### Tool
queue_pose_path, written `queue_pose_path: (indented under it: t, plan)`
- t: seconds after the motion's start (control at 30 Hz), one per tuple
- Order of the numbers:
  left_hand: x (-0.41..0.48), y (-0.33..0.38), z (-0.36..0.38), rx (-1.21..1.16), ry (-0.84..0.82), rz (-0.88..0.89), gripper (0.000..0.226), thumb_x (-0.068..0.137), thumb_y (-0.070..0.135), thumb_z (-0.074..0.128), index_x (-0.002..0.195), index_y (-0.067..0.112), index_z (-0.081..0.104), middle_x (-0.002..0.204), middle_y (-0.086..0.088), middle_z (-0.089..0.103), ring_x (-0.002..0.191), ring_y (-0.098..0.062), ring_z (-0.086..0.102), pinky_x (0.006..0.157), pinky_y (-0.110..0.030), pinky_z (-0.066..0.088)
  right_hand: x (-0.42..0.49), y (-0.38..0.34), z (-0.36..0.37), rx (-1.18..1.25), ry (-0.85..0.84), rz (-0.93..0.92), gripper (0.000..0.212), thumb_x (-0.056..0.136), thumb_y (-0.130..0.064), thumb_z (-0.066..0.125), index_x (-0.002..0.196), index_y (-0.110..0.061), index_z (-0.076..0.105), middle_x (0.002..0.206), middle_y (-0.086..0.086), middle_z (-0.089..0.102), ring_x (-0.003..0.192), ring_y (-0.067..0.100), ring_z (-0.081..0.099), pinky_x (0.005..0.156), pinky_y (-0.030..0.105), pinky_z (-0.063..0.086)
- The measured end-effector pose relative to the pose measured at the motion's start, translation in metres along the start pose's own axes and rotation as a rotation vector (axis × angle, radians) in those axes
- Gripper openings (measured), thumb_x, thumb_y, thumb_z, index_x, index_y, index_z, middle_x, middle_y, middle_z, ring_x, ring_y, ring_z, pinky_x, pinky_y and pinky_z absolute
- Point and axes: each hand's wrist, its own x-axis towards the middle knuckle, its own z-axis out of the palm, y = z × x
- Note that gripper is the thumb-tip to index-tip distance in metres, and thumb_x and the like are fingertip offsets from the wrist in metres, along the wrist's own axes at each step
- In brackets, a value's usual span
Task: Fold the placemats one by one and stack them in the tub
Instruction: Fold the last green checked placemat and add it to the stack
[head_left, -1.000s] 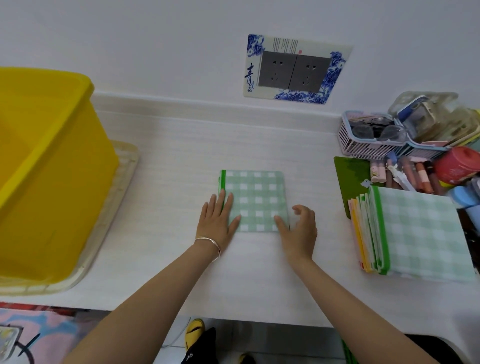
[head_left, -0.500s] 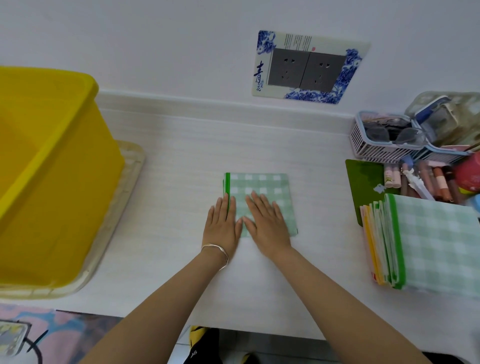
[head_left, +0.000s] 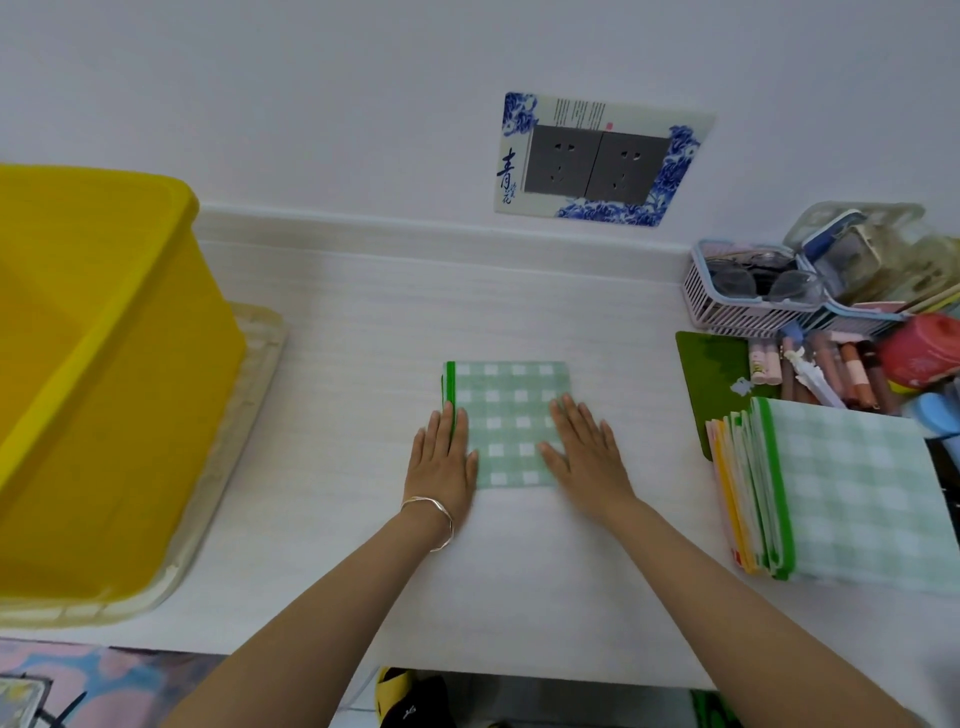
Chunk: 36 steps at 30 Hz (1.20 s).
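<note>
Folded placemat (head_left: 511, 410): green-and-white check, lying flat at the middle of the white worktop (head_left: 337, 467). Roughly square with its sides running square to the worktop's edges; no clear long axis. Solid green border strip along its left side, running away from the person.

Left hand (head_left: 441, 462): flat, palm down, fingers straight and together, resting over the placemat's left border; grip spread, nothing pinched. Bangle (head_left: 431, 514) on the wrist.

Right hand (head_left: 584, 452): flat, palm down, fingers slightly fanned, pressing the placemat's near right corner; grip spread, nothing pinched.

Yellow tub (head_left: 98, 374): far left, standing on a pale tray (head_left: 228, 436), well apart from the placemat.

Stack of placemats (head_left: 841, 493): right side, edges fanned leftward.
</note>
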Motion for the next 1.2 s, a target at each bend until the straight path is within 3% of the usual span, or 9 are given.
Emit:
queue_pose_path:
  t: [0.13,0.23,0.33,0.53,0.6,0.77,0.87,1.0,1.2]
  plan:
    - [0.005,-0.012,-0.015,-0.122,-0.013,0.052,0.053,0.1,0.032,0.023,0.149,0.014,0.013,0.157,-0.006,0.009,0.144,-0.02,0.007,0.115,-0.028,0.002,0.008,-0.007,-0.019,0.446,0.099,0.244,0.066,0.094,-0.028,0.053,0.149,-0.014,0.019,0.157,0.005,0.014,0.145,0.021,0.011,0.118,0.034,0.01]
    - [0.009,-0.016,-0.029,-0.225,0.024,0.038,0.058,0.095,0.042,0.023,0.143,0.011,0.033,0.144,-0.008,0.037,0.132,-0.025,0.032,0.109,-0.029,0.022,0.014,-0.01,-0.032,0.7,0.163,0.457,0.062,0.089,-0.024,0.061,0.143,-0.01,0.035,0.143,0.009,0.043,0.131,0.026,0.038,0.109,0.037,0.032]
    - [0.017,-0.013,-0.039,-0.371,0.032,-0.022,0.041,0.098,0.024,0.038,0.138,0.011,0.04,0.131,-0.009,0.046,0.122,-0.026,0.041,0.1,-0.031,0.032,0.02,-0.02,-0.044,0.91,0.153,0.593,0.051,0.086,-0.015,0.064,0.133,-0.003,0.046,0.129,0.012,0.054,0.117,0.028,0.052,0.1,0.035,0.042]
    - [0.03,-0.008,-0.053,-0.78,0.015,-0.26,0.035,0.093,0.012,0.046,0.127,0.006,0.05,0.124,-0.014,0.052,0.1,-0.022,0.054,0.084,-0.024,0.039,0.009,-0.043,-0.056,1.24,0.017,0.621,0.033,0.088,-0.014,0.063,0.117,0.0,0.058,0.114,0.017,0.064,0.096,0.03,0.063,0.074,0.035,0.052]
    - [0.033,-0.004,-0.059,-0.863,-0.021,-0.315,0.041,0.093,0.016,0.048,0.133,0.007,0.043,0.128,-0.013,0.048,0.107,-0.023,0.051,0.088,-0.026,0.04,0.004,-0.046,-0.061,1.336,0.013,0.562,0.033,0.089,-0.02,0.063,0.118,-0.006,0.057,0.111,0.014,0.066,0.09,0.026,0.066,0.069,0.034,0.055]
    - [0.039,0.016,-0.073,-1.025,-0.182,-0.343,0.05,0.094,0.034,0.051,0.133,0.005,0.04,0.114,-0.003,0.056,0.1,-0.02,0.049,0.076,-0.023,0.037,-0.012,-0.044,-0.087,1.353,0.086,0.455,0.027,0.089,-0.024,0.063,0.114,-0.014,0.059,0.107,0.01,0.069,0.092,0.025,0.069,0.072,0.037,0.057]
    - [0.044,0.032,-0.077,-1.072,-0.254,-0.327,0.057,0.091,0.049,0.049,0.128,0.006,0.047,0.122,-0.009,0.055,0.102,-0.022,0.052,0.084,-0.028,0.038,-0.026,-0.035,-0.108,1.385,0.172,0.455,0.019,0.09,-0.02,0.061,0.108,-0.015,0.062,0.102,0.009,0.07,0.086,0.023,0.069,0.067,0.034,0.058]
    - [0.042,0.063,-0.09,-1.155,-0.209,-0.219,0.031,0.091,0.046,0.051,0.089,0.017,0.062,0.1,-0.008,0.065,0.094,-0.025,0.061,0.089,-0.037,0.048,-0.046,-0.013,-0.132,1.389,0.278,0.486,0.018,0.089,-0.017,0.062,0.107,-0.016,0.061,0.095,0.004,0.069,0.081,0.02,0.067,0.061,0.031,0.057]
    - [0.032,0.122,-0.11,-1.313,-0.228,-0.133,0.012,0.09,0.021,0.06,0.093,0.009,0.061,0.073,-0.003,0.063,0.055,-0.013,0.062,0.051,-0.024,0.054,-0.079,0.039,-0.166,1.357,0.352,0.518,0.032,0.084,-0.018,0.068,0.115,-0.013,0.06,0.104,0.011,0.07,0.09,0.029,0.068,0.078,0.045,0.056]
